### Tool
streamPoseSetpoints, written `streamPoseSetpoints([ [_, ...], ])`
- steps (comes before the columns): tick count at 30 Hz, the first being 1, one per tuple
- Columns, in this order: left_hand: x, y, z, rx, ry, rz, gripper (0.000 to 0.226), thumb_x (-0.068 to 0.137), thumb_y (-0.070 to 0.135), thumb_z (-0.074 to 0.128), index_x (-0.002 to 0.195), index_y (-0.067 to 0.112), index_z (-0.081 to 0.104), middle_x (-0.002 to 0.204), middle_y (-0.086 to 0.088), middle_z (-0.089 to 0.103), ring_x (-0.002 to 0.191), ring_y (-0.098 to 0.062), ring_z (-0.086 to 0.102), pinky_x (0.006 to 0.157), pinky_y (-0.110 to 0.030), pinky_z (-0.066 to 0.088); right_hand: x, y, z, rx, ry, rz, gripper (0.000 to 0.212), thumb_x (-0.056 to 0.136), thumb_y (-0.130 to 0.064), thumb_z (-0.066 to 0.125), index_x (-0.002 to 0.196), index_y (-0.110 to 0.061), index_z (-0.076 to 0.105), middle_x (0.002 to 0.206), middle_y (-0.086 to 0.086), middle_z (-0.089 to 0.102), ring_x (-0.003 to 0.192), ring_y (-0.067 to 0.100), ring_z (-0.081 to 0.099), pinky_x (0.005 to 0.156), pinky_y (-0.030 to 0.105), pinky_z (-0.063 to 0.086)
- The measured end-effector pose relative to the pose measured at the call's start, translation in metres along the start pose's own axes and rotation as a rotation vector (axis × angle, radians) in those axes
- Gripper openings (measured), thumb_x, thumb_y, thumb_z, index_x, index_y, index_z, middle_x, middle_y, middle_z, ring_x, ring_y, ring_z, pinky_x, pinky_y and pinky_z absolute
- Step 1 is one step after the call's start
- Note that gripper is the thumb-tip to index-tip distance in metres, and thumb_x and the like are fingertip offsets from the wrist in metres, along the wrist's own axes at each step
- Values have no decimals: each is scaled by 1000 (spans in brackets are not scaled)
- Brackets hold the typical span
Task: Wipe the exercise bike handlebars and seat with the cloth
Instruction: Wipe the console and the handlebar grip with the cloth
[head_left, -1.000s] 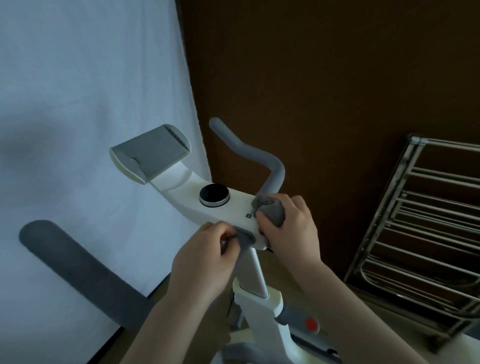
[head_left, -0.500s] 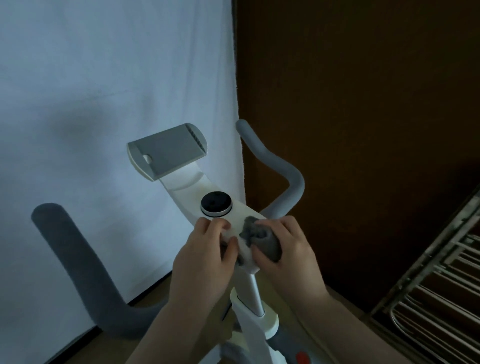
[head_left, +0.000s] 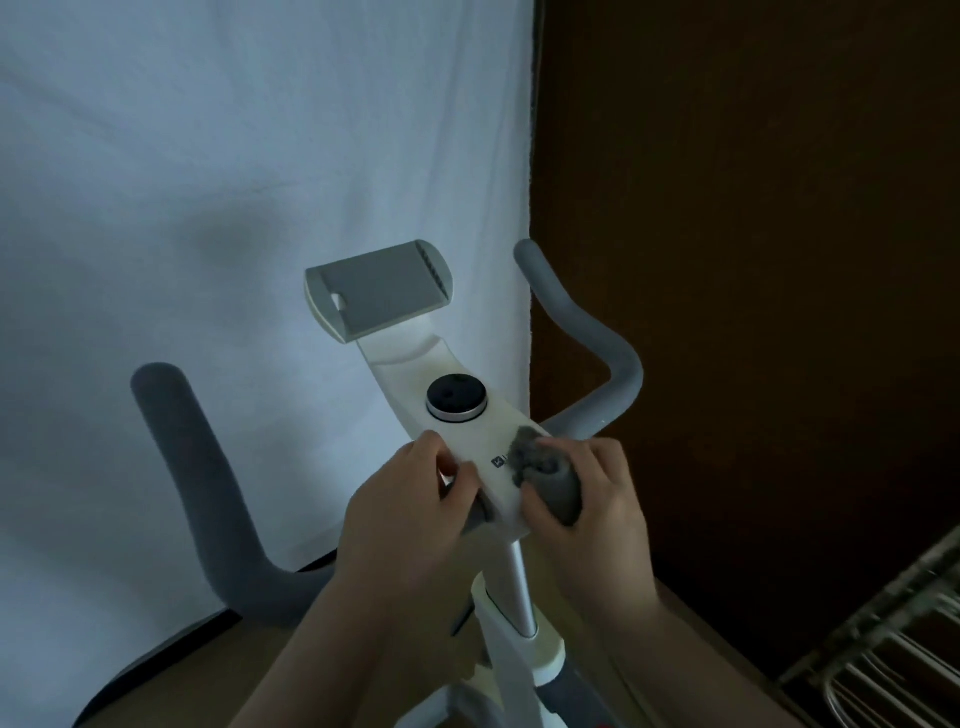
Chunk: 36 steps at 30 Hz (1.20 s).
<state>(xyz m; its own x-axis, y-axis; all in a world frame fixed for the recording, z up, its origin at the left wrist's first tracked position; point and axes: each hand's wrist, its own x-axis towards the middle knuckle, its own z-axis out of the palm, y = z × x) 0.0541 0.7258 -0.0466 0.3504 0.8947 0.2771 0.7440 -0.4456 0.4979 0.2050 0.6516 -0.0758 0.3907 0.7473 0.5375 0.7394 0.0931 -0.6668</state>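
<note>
Head view looks down on a white exercise bike console (head_left: 467, 441) with a black dial (head_left: 456, 397). The right hand (head_left: 587, 499) has its fingers (head_left: 605, 457) curled around a bunched grey cloth (head_left: 550, 475), pressing it on the console's right edge where the right handlebar (head_left: 587, 332) joins. The left hand (head_left: 410, 514) grips the console's left edge, seemingly over the left handlebar (head_left: 208, 493) base. A metal rack (head_left: 893, 644) stands at lower right.
</note>
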Motion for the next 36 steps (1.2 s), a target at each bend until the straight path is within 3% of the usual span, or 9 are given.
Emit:
streamPoseSetpoints([
  [2, 2, 0, -1, -2, -24, -18, 23, 92, 49, 48, 89, 26, 52, 78, 15, 55, 67, -4, 54, 53, -9, 29, 4, 3, -4, -30, -83, -55, 36, 82, -28, 68, 117, -29, 58, 107, -16, 45, 92, 3, 54, 72, 20, 53],
  [6, 3, 3, -3, 3, -21, -38, 24, 93, 48, 46, 88, 25, 52, 75, 13, 54, 66, -4, 53, 53, -11, 29, 14, 11, -8, -39, 47, 96, 37, 84, -25, 69, 119, -24, 60, 108, -13, 48, 93, 2, 53, 73, 18, 51],
  [11, 1, 6, -3, 68, -13, -33, 24, 92, 50, 44, 86, 27, 50, 75, 12, 52, 64, -1, 50, 51, -11, 27, 10, 6, -6, -115, -141, -155, 37, 81, -38, 60, 116, -28, 59, 107, -12, 48, 95, 3, 50, 74, 18, 51],
  [15, 2, 7, -2, 51, 3, -52, 24, 93, 47, 44, 84, 25, 50, 73, 12, 53, 64, -4, 52, 51, -13, 28, 14, 10, -6, -30, 26, 63, 37, 83, -28, 67, 119, -26, 59, 109, -13, 46, 99, 6, 52, 79, 24, 53],
  [19, 0, 3, -2, 12, -15, -53, 23, 92, 46, 47, 87, 25, 53, 77, 11, 55, 67, -4, 52, 56, -14, 33, 6, 0, -7, -55, -183, -189, 39, 80, -39, 62, 117, -29, 59, 110, -14, 46, 96, 4, 51, 76, 19, 51],
  [23, 2, 2, 0, 11, -1, -84, 23, 94, 44, 46, 84, 25, 54, 75, 10, 56, 67, -6, 53, 55, -17, 33, 3, 8, -4, 130, 66, 115, 36, 82, -26, 70, 114, -34, 58, 109, -20, 46, 101, 1, 52, 80, 19, 50],
  [29, -3, 5, 2, 103, 55, -23, 23, 93, 48, 42, 85, 28, 51, 73, 14, 52, 62, -3, 51, 52, -14, 31, -24, -2, 13, 396, 149, 198, 48, 81, -10, 73, 113, -40, 55, 112, -18, 46, 108, 1, 52, 87, 13, 46],
  [33, -5, 7, 2, 140, 68, 17, 23, 93, 48, 42, 84, 28, 50, 74, 15, 50, 60, -3, 50, 51, -12, 27, -32, -17, 30, 544, 235, 413, 44, 81, -17, 73, 109, -43, 52, 110, -19, 45, 103, 2, 54, 84, 35, 55],
  [36, -5, 8, 0, 110, 72, 4, 21, 92, 47, 45, 84, 28, 49, 79, 14, 51, 62, -4, 52, 51, -12, 27, -23, -13, 29, 607, 279, 452, 40, 83, -17, 71, 108, -39, 50, 113, -11, 45, 104, 6, 54, 87, 39, 54],
])
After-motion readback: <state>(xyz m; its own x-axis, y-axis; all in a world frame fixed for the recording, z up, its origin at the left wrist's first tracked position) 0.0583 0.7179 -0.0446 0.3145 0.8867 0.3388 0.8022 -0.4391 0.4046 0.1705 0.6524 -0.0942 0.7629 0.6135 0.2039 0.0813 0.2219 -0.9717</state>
